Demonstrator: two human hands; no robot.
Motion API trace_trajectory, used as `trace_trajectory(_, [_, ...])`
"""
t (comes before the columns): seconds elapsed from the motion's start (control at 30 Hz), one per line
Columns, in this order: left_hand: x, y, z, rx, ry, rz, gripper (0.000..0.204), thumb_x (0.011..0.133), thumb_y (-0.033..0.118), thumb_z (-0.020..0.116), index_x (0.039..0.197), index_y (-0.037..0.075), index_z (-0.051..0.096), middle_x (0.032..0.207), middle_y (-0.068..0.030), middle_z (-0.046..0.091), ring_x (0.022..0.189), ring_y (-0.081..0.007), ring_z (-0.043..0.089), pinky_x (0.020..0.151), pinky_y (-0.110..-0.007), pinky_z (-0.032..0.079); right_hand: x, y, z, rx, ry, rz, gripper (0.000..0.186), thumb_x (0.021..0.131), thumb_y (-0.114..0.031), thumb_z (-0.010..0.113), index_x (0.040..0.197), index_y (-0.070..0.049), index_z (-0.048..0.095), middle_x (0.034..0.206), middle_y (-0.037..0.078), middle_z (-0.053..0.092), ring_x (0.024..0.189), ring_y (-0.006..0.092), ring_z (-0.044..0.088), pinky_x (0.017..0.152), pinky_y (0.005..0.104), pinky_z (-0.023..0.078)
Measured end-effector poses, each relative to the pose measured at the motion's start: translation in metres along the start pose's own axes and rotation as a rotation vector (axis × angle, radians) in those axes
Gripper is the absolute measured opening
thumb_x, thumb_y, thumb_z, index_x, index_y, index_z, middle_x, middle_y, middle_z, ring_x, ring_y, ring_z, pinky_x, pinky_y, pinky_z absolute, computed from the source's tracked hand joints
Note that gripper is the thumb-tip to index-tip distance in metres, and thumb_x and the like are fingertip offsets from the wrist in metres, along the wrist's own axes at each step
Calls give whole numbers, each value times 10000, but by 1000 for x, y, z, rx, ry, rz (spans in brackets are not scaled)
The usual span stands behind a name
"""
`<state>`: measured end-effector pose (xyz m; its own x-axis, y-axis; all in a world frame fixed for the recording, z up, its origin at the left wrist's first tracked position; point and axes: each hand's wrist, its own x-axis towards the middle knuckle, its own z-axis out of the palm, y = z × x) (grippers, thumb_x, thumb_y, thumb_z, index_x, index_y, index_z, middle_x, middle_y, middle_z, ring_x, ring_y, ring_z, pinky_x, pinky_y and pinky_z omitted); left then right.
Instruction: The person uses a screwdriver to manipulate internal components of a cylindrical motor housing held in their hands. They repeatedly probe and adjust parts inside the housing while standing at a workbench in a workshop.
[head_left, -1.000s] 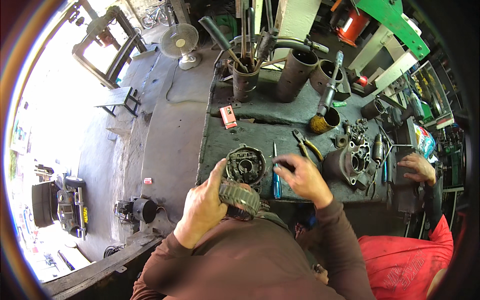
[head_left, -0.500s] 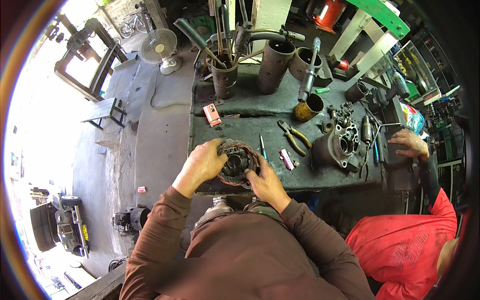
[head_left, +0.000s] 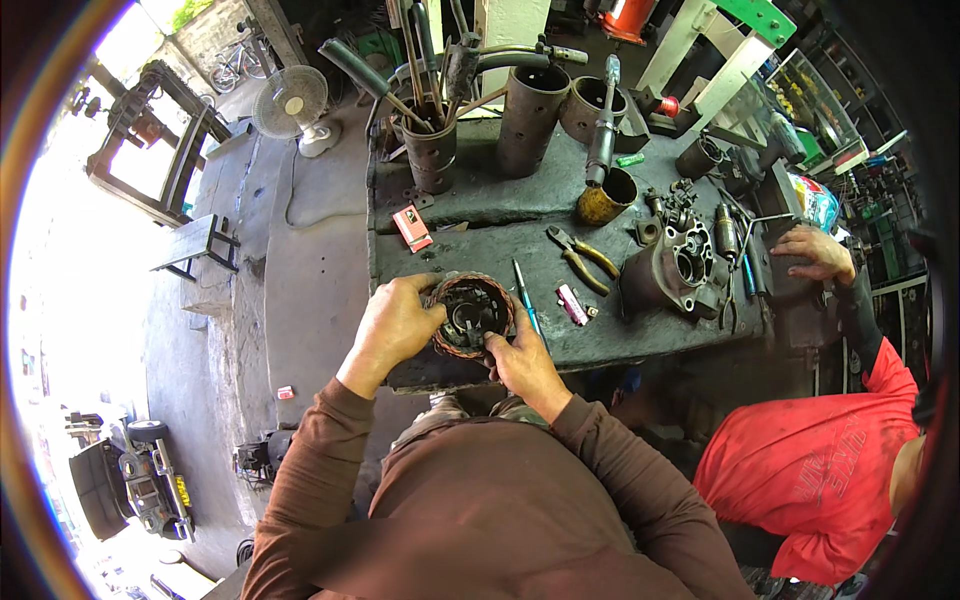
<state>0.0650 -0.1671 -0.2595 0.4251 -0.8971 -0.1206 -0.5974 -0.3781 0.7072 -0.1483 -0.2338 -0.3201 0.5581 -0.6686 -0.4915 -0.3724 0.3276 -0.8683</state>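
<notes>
Copper-wound stator ring (head_left: 458, 351) is held just right of the left hand (head_left: 398, 318) and left of the right hand (head_left: 528, 366), its rim grasped by both.

At the tabletop's (head_left: 500, 240) far left corner, long-handled tools (head_left: 408, 60) are held upright in a dark metal cylinder (head_left: 431, 165), and a taller cylinder (head_left: 531, 125) is set just beside it. A red-and-white box (head_left: 411, 229) is laid flat near the left edge. Yellow-handled pliers (head_left: 583, 260) are placed between a yellow-stained cup (head_left: 606, 198) and a small pink-and-white packet (head_left: 572, 305). Farther right, a cast metal housing (head_left: 668, 272) is seen, its openings exposed. On the floor, a pedestal fan (head_left: 290, 103) and a low bench (head_left: 196, 243) are positioned to the left; beyond them, a bicycle (head_left: 237, 66) is parked. A red shirt (head_left: 815, 460) is worn by a person at the right.
</notes>
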Motion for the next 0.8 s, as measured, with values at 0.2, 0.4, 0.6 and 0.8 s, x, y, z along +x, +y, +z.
trace_trajectory(0.2, [-10,4,-2,1,-55,-150,511,847,196,734,1328,28,776,1127,-297,783,1100,-455,763,987,-492,601,14,26,6,-115,75,-194,789,1027,-168,643,1695,47,283,1428,342,662,1315,425,681,1113,449,532])
trace_trajectory(0.4, [-21,-5,8,-72,33,-206,520,833,198,755,1321,19,778,1003,-281,789,964,-419,791,905,-470,618,12,32,9,-139,113,-299,766,1028,-184,633,1687,47,316,1514,335,624,1412,460,623,1178,474,494])
trace_trajectory(0.6, [-29,-12,15,-182,95,-221,506,833,192,747,1301,4,785,889,-259,786,863,-399,801,850,-444,623,3,13,3,-322,146,-313,755,999,-204,613,1665,50,363,1439,365,656,1295,521,669,1109,524,533])
trace_trajectory(0.8, [-24,-13,15,-147,119,-202,481,840,198,736,1270,-10,791,915,-276,788,886,-392,810,852,-441,626,3,-1,4,-294,129,-208,751,992,-213,621,1656,51,388,1377,370,688,1234,529,695,1078,529,549])
